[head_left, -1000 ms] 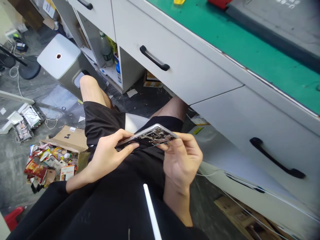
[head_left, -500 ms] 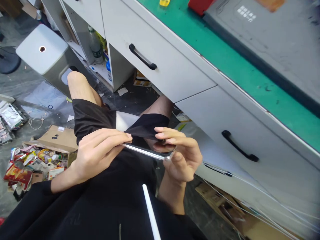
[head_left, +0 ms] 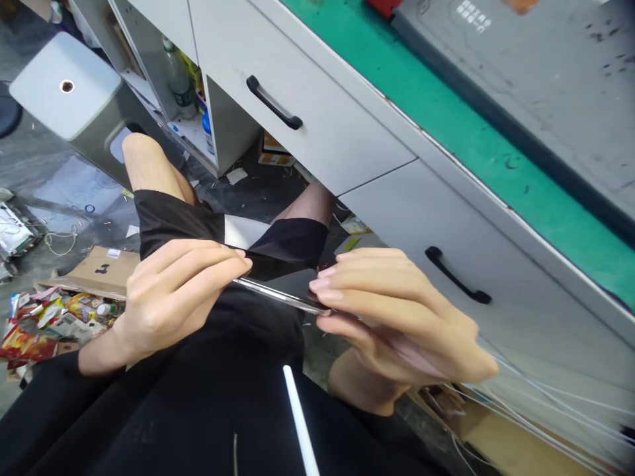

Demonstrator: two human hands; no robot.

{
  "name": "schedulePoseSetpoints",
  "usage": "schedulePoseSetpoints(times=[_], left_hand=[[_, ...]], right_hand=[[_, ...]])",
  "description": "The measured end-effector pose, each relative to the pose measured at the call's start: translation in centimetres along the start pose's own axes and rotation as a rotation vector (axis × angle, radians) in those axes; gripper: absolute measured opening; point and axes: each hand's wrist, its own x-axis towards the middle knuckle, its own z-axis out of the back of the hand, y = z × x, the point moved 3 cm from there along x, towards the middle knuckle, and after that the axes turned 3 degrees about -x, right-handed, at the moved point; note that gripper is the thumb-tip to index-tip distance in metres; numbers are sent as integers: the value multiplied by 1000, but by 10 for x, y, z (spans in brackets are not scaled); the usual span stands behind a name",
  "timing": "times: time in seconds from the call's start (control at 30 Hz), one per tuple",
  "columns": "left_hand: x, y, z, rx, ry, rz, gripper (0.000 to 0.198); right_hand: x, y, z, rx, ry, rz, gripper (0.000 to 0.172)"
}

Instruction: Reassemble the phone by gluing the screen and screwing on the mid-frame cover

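Below green bench [head_left: 446,125]: both hands' fingers [head_left: 213,264] pinching phone frame [head_left: 278,295].

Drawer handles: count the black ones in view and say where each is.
2. One black drawer handle is on the upper drawer front, above the left hand; the other black drawer handle is on the lower drawer front, beside the right hand. Others may lie outside the frame.

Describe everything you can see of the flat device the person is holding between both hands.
The flat device is a thin slab seen almost edge-on, with a shiny, metal-looking rim and a dark face turned upward. It tilts down toward the right, above the lap. The left hand pinches its left end with its fingertips; the right hand grips the right end, covering it. Its inner parts are hidden.
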Motion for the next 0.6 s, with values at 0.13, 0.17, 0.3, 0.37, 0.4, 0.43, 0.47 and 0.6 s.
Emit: schedulePoseSetpoints(times=[0.13, 0.17, 0.3, 0.37, 0.4, 0.43, 0.47, 0.6], left_hand=[[2, 0, 3, 21, -10, -24, 37], [2, 0, 3, 20, -17, -28, 37], [3, -1, 3, 14, -31, -34, 35], [5, -2, 5, 20, -20, -34, 35], [6, -2, 6, 25, -12, -34, 35], [6, -2, 6, 29, -4, -31, 35], [6, -3, 7, 31, 7, -26, 35], [5, -4, 6, 28, -2, -4, 35]], right_hand=[[-6, 1, -2, 20, -36, -40, 7], [-7, 2, -2, 21, -41, -53, 7], [-10, 4, -3, 18, -73, -90, 8], [-11, 4, -2, 33, -71, -95, 6], [-11, 4, -1, 41, -63, -97, 5], [-11, 3, -1, 46, -53, -98, 4], [-11, 3, 0, 49, -50, -100, 4], [-11, -1, 1, 54, -70, -111, 8]])
